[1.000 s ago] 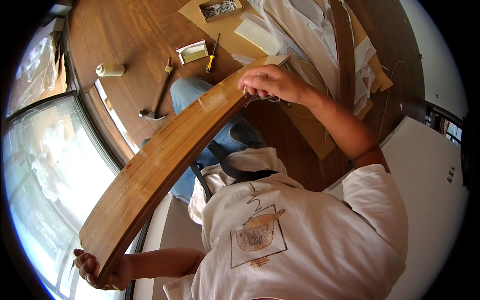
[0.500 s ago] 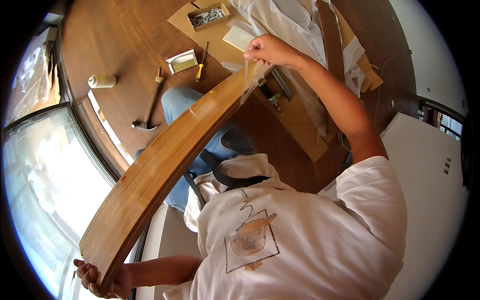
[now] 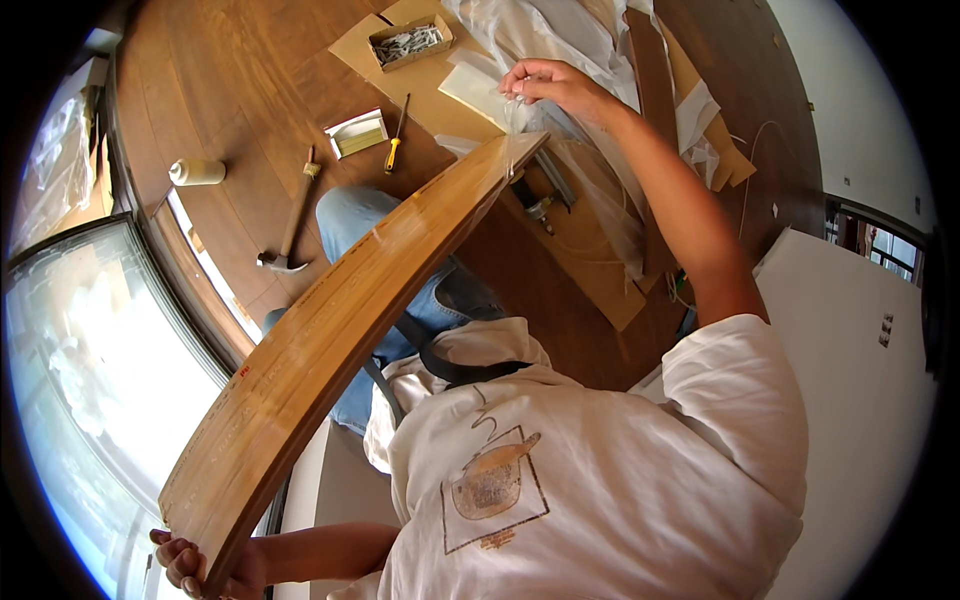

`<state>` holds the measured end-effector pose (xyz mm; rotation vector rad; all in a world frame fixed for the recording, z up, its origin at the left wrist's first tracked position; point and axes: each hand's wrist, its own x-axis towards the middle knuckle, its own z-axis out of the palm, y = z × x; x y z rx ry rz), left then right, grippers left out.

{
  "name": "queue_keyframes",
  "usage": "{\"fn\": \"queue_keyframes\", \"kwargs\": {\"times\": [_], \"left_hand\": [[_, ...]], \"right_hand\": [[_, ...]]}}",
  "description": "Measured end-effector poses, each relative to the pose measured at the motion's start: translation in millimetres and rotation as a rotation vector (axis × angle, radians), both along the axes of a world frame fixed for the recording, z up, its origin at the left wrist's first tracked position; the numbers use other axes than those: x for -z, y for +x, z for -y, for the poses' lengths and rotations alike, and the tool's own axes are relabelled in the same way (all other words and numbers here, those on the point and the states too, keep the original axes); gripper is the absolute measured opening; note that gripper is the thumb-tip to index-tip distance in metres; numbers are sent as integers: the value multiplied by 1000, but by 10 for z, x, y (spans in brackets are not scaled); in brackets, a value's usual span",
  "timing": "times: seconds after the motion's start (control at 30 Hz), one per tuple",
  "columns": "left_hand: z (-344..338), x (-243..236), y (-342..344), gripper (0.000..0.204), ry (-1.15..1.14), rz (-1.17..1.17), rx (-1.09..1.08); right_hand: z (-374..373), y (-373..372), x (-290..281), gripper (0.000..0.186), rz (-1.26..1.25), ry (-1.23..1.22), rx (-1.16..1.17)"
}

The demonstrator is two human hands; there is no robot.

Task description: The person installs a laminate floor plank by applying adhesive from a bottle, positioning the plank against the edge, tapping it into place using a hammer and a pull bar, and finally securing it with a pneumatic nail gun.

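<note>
A long wooden board point(image 3: 330, 325) slants across the view from the lower left to the upper middle. My left hand point(image 3: 205, 570) is closed round its lower left end, fingers on the far edge. At the other end, my right hand point(image 3: 545, 82) pinches clear plastic film point(image 3: 517, 115) just above the board's tip. The film still touches that end and hangs along its edge. Below the board, my bent knee point(image 3: 350, 215) in blue jeans partly shows.
On the wooden floor lie a claw hammer point(image 3: 293, 215), a yellow-handled screwdriver point(image 3: 394, 145), a small open box point(image 3: 356, 134) and a pale bottle point(image 3: 197, 172). A box of screws or plugs point(image 3: 411, 42) sits on cardboard point(image 3: 350, 45). Crumpled plastic sheeting point(image 3: 540, 35) and a power tool point(image 3: 537, 203) lie nearby. A window point(image 3: 110, 350) stands at left.
My right hand has moved slightly up and away from the board's end, drawing the film upward. The far end of the board has shifted a little right; my left hand keeps its grip.
</note>
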<state>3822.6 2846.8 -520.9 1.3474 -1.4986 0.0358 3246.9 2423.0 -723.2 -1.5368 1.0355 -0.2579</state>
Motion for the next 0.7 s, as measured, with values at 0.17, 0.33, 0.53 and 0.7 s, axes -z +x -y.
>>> {"fn": "queue_keyframes", "kwargs": {"times": [0.17,0.33,0.53,0.7], "left_hand": [[27,8,24,41,-17,-23,-2],[71,7,74,42,1,32,20],[47,-4,70,40,11,-11,11],[74,-4,56,40,-3,-24,23]], "right_hand": [[-772,390,-377,30,180,93,-266],[-1148,571,-358,43,65,-450,-469],[-1298,626,-142,24,67,-886,-336],[-1276,530,-132,15,67,-861,-233]]}}
